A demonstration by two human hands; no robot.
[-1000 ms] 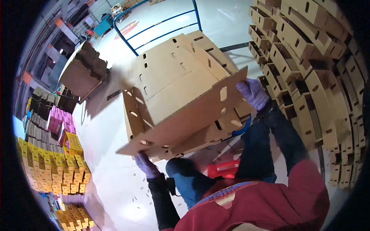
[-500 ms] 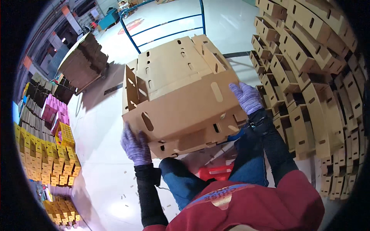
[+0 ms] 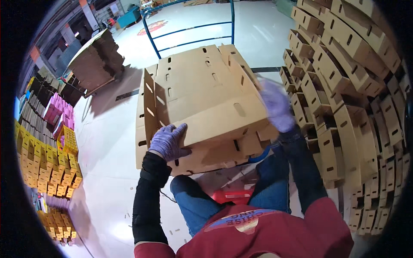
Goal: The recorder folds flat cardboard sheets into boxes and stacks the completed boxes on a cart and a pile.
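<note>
A brown cardboard box (image 3: 200, 88), partly folded up, lies in front of me with slots cut through it. Its left side wall (image 3: 150, 96) stands upright, and the near panel (image 3: 223, 124) leans inward over the base. At the near left corner, my left hand (image 3: 167, 142), in a purple knit glove, grips the panel's end, fingers over the top and thumb on the front. My right hand (image 3: 277, 107), gloved alike, is beside the box's right side wall (image 3: 243, 75); motion smears its fingers, hiding whether they touch.
Behind the box rises a blue cart rail (image 3: 189, 29). Stacked brown cartons (image 3: 340, 86) stand close on my right. Yellow boxes (image 3: 45, 163) and a pallet of flat cardboard (image 3: 97, 62) are at left. A red object (image 3: 232, 196) is between my legs.
The near panel has tipped inward, away from me. My left hand has moved up and right onto its left end. My right hand is in motion beside the right wall.
</note>
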